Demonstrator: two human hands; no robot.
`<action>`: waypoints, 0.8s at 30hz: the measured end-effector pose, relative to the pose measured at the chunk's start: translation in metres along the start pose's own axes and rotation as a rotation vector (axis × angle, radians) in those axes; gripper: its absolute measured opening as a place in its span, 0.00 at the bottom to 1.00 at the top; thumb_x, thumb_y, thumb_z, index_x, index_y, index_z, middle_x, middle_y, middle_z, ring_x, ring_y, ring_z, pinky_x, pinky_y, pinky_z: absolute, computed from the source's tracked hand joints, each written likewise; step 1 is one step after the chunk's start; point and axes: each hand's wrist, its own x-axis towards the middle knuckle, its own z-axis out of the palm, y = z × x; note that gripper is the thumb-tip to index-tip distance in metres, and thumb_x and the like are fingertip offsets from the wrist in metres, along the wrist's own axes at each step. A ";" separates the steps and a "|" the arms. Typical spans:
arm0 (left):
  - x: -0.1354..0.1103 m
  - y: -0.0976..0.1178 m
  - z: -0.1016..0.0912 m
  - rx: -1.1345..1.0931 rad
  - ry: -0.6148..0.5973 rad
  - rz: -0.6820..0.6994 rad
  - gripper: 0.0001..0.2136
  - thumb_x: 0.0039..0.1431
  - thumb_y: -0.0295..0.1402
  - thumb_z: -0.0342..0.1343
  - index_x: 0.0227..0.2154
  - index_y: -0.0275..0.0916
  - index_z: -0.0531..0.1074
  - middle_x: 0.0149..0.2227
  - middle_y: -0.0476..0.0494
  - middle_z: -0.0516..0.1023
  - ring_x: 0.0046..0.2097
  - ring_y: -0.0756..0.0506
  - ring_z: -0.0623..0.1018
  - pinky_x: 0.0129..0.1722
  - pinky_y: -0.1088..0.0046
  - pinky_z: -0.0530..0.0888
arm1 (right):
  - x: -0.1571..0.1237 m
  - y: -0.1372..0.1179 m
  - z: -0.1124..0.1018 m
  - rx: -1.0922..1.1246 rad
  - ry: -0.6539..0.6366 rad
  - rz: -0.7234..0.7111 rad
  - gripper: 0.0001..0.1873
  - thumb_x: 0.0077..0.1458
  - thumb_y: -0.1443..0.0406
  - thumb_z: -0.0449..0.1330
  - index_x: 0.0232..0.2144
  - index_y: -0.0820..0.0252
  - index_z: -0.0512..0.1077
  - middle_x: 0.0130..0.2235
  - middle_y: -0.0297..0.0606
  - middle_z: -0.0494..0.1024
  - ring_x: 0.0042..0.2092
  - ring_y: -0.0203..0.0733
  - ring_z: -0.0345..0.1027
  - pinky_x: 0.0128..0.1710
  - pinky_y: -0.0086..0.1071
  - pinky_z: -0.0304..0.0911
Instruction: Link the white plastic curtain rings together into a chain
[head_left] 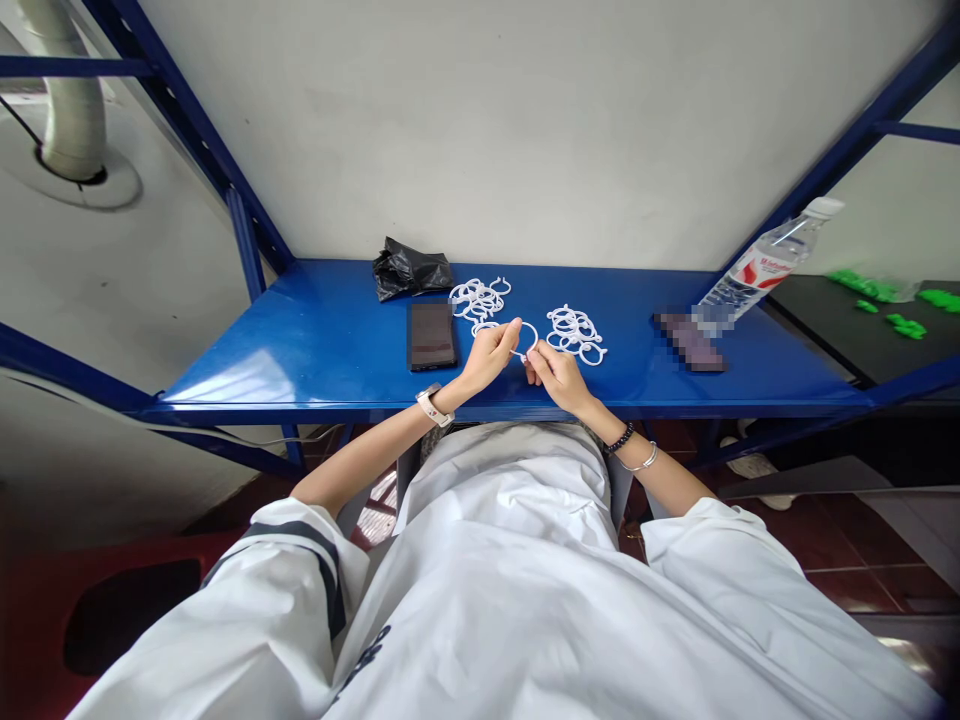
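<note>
While working bare-handed over the blue table (337, 365), gripped one thin white ring (535, 331) between both hands — above the near half, in front of two loose piles. Held left side of ring in left hand (486, 357), thumb and forefinger nearly closed together, remaining fingers folded in. Pinched near side of ring in right hand (555, 374), thumb and forefinger closed down, other fingers curled under. Exposed far-right arc of ring in the gap between the hands. Could not tell exact fingertip contact, or ends of ring joined or apart — too small, partly covered.

Saw left pile of white rings (478, 297) just beyond left hand, nearest ones partly hidden by that hand. Saw right pile of white rings (576, 333) just beyond right hand, overlapping one another flat on the table. Noted dark phone (433, 337) just beside left hand, on its left; crumpled black bag (409, 270) behind phone. Spotted clear bottle (772, 262) and blurred purple flat item (690, 342) well off to the right, plus bright green pieces (870, 287) on a dark surface (806, 320) beyond. Wore white-strapped watch (435, 405) on left wrist, dark bead bracelet (619, 439) and silver bangle (643, 462) on right.
</note>
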 end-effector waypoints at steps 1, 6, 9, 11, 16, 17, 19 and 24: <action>0.000 0.000 0.000 0.008 0.010 -0.002 0.33 0.59 0.64 0.39 0.15 0.38 0.58 0.13 0.53 0.59 0.19 0.54 0.60 0.24 0.73 0.60 | 0.000 -0.001 0.000 -0.018 0.004 -0.001 0.21 0.68 0.51 0.44 0.30 0.55 0.64 0.22 0.31 0.74 0.23 0.36 0.68 0.29 0.30 0.62; 0.000 0.001 0.000 0.033 0.036 -0.015 0.33 0.59 0.64 0.39 0.15 0.39 0.58 0.15 0.52 0.59 0.21 0.53 0.60 0.24 0.73 0.60 | -0.002 -0.003 0.003 -0.192 0.063 -0.044 0.16 0.64 0.53 0.52 0.29 0.55 0.65 0.22 0.31 0.74 0.22 0.36 0.66 0.26 0.29 0.58; 0.000 0.000 0.000 0.031 0.038 -0.018 0.33 0.59 0.64 0.40 0.15 0.39 0.59 0.15 0.52 0.59 0.21 0.53 0.61 0.24 0.72 0.59 | -0.002 -0.003 0.005 -0.247 0.078 -0.066 0.15 0.63 0.54 0.53 0.28 0.56 0.65 0.21 0.31 0.74 0.22 0.35 0.66 0.25 0.29 0.57; 0.000 0.000 0.000 0.030 0.034 -0.016 0.32 0.59 0.63 0.41 0.15 0.38 0.59 0.15 0.52 0.59 0.21 0.53 0.61 0.24 0.72 0.60 | -0.002 -0.004 0.005 -0.266 0.088 -0.077 0.15 0.63 0.55 0.53 0.27 0.56 0.65 0.21 0.31 0.73 0.21 0.35 0.65 0.25 0.29 0.56; -0.001 0.000 -0.001 0.005 -0.001 -0.027 0.31 0.63 0.59 0.40 0.14 0.38 0.58 0.13 0.52 0.59 0.19 0.53 0.61 0.25 0.73 0.61 | -0.003 -0.003 0.005 -0.313 0.097 -0.094 0.15 0.64 0.57 0.52 0.27 0.56 0.65 0.21 0.32 0.72 0.22 0.36 0.65 0.25 0.30 0.55; -0.001 0.000 -0.001 -0.006 -0.010 -0.028 0.31 0.63 0.59 0.41 0.14 0.38 0.57 0.13 0.52 0.59 0.19 0.53 0.61 0.25 0.73 0.61 | -0.003 -0.003 0.006 -0.319 0.096 -0.096 0.15 0.64 0.57 0.51 0.27 0.56 0.66 0.21 0.32 0.72 0.22 0.36 0.65 0.26 0.30 0.55; -0.002 0.000 -0.001 -0.029 -0.025 -0.032 0.30 0.63 0.58 0.41 0.15 0.38 0.57 0.13 0.52 0.59 0.19 0.53 0.61 0.24 0.73 0.61 | -0.004 -0.002 0.006 -0.329 0.096 -0.104 0.16 0.65 0.57 0.51 0.26 0.56 0.66 0.21 0.32 0.72 0.22 0.36 0.65 0.26 0.30 0.54; -0.002 -0.002 -0.001 -0.061 -0.062 -0.055 0.30 0.63 0.58 0.41 0.16 0.38 0.58 0.13 0.52 0.59 0.18 0.54 0.60 0.22 0.74 0.59 | -0.004 -0.001 0.007 -0.359 0.107 -0.142 0.17 0.66 0.57 0.49 0.25 0.56 0.65 0.20 0.32 0.71 0.22 0.36 0.63 0.25 0.30 0.54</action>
